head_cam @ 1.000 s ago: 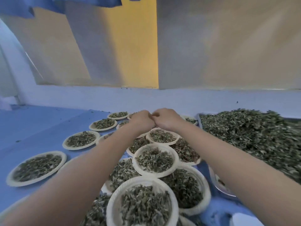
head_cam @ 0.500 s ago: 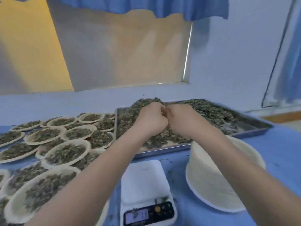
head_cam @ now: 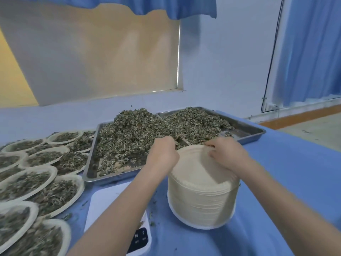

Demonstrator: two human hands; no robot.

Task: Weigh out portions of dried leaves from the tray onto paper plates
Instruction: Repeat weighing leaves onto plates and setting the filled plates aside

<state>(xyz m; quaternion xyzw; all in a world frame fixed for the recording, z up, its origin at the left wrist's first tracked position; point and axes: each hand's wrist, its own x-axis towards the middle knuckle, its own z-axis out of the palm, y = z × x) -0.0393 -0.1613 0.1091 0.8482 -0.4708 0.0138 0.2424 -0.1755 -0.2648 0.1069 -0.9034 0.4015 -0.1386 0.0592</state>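
Head view: blue-covered table (head_cam: 287, 163), mid-task.
Tray (head_cam: 245, 133): far centre, big heap of dried leaves (head_cam: 132, 133) in it, so plenty left to portion.
Filled plates (head_cam: 42, 157): many, spread across the left side, near to far; done portions.
Plate stack (head_cam: 201, 200): near right, just in front of the tray; tall, many blanks left.
Scale (head_cam: 108, 206): near centre, platform bare; no plate on it yet.
Step (judged): separating the next blank plate from the stack.
Right hand (head_cam: 227, 154): fingers curled, picking at the top plate's far rim.
Left hand (head_cam: 163, 154): at the stack's far-left edge, fingers curled under; can't tell what it grips, if anything.
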